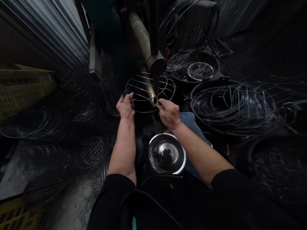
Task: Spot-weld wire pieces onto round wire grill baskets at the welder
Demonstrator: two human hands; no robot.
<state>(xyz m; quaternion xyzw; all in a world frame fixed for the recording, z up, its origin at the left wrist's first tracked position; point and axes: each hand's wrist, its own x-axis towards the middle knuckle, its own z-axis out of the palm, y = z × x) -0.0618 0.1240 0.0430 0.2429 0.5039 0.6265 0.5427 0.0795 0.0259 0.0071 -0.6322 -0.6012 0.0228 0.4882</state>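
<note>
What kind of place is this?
It looks like a metal workshop, probably one that works with wire. You can see a big machine arm, a round wire rack and thick coils of wire.

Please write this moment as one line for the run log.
left hand: holding wire rack at rim | right hand: pinched beside machine tip | metal bowl: dark pieces inside
</note>
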